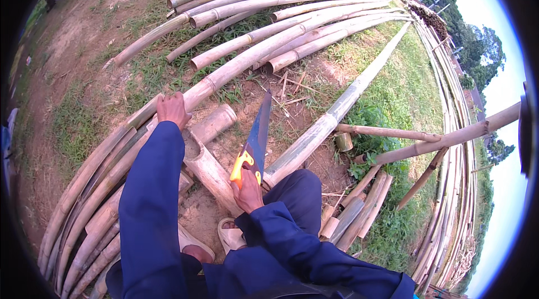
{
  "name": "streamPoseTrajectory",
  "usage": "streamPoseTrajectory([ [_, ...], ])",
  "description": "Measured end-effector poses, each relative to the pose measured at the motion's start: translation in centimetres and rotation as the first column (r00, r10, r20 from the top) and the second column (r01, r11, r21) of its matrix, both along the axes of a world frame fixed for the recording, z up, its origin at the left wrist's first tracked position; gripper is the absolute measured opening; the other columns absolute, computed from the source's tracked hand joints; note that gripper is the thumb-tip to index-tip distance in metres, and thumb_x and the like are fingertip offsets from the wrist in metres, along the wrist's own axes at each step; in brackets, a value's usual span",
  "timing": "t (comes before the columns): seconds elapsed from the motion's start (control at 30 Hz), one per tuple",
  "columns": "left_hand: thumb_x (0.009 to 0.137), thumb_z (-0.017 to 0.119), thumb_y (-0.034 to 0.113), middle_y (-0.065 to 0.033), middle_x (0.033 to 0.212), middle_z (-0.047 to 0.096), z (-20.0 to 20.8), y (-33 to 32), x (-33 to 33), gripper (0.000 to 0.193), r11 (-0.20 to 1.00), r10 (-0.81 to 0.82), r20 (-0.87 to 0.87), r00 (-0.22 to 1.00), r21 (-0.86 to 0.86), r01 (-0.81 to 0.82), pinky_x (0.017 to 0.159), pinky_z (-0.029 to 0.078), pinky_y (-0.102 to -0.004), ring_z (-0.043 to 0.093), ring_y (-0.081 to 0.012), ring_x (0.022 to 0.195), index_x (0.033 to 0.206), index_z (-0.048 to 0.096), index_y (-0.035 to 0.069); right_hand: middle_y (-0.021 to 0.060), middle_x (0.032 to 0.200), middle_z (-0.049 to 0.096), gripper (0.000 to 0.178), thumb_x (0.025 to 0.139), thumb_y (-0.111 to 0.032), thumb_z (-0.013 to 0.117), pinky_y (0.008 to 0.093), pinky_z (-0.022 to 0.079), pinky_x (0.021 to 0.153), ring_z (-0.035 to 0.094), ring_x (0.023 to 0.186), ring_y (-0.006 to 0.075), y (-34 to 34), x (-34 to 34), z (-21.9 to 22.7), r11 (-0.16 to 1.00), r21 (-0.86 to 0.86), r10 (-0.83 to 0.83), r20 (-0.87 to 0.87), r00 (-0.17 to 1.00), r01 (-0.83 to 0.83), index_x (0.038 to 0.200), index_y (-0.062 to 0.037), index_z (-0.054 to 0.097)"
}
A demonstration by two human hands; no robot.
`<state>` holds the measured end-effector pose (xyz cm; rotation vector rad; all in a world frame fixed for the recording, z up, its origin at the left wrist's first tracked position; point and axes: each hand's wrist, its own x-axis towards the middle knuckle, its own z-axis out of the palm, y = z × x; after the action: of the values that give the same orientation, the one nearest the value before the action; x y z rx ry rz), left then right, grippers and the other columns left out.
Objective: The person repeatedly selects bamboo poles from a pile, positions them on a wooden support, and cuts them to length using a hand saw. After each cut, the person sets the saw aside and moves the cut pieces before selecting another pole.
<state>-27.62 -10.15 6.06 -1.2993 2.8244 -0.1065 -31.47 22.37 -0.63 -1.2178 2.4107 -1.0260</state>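
My left hand [173, 109] is closed over a long bamboo pole [247, 59] that runs away toward the far right. In my right hand [248, 191] is a handsaw [259, 133] with an orange and yellow handle, its blue-grey blade pointing up and away from me. The blade is apart from the pole. Between my hands lie a short bamboo piece [214, 123] and a thicker hollow bamboo section [210, 173] with its open end facing away. Another pale bamboo pole [342, 102] slants from beside my right knee into the distance.
Several bamboo poles [281, 1] lie fanned across the grass ahead. Bamboo lengths [95, 209] are bunched at my left, and cut pieces [359, 215] sit at my right. A propped bamboo frame [438, 147] stands beyond them, near a long stack of poles [449, 187].
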Motion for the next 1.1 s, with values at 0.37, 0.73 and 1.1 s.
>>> streamPoseTrajectory([
  [0.37, 0.075, 0.079, 0.043, -0.0201, 0.094, 0.073, 9.7, 3.7, 14.1, 0.059, 0.979, 0.012, 0.010, 1.000, 0.204, -0.014, 0.099, 0.046, -0.0495, 0.070, -0.0387, 0.095, 0.115, 0.061, 0.004, 0.0195, 0.110, 0.057, 0.056, 0.088, -0.029, 0.077, 0.0484, 0.049, 0.088, 0.059, 0.104, 0.0398, 0.8, -0.1, -2.3, 0.995, 0.027, 0.098, -0.083, 0.992, -0.096, 0.130, 0.0025, 0.057],
  [0.73, 0.068, 0.084, 0.036, -0.0113, 0.115, 0.068, 15.3, 8.0, 48.5, 0.066, 0.963, 0.263, 0.093, 0.960, 0.034, -0.267, 0.107, 0.038, -0.0459, 0.062, -0.0312, 0.111, 0.124, 0.061, 0.012, 0.0223, 0.117, 0.058, 0.055, 0.088, -0.023, 0.077, 0.0497, 0.049, 0.092, 0.059, 0.111, 0.0421, 0.7, -1.0, -1.2, 0.992, 0.061, 0.109, 0.032, 0.994, -0.111, 0.132, 0.0015, 0.056],
  [1.1, 0.070, 0.086, 0.038, -0.0102, 0.133, 0.065, 8.0, 2.1, 47.2, 0.075, 0.864, 0.412, 0.498, 0.763, 0.054, -0.501, 0.117, 0.033, -0.0473, 0.053, -0.0288, 0.132, 0.136, 0.061, 0.012, 0.0239, 0.114, 0.062, 0.055, 0.085, -0.018, 0.078, 0.0483, 0.048, 0.096, 0.060, 0.112, 0.0417, 0.4, -1.0, -1.2, 0.979, 0.133, 0.138, 0.136, 0.981, -0.156, 0.132, 0.0030, 0.059],
])
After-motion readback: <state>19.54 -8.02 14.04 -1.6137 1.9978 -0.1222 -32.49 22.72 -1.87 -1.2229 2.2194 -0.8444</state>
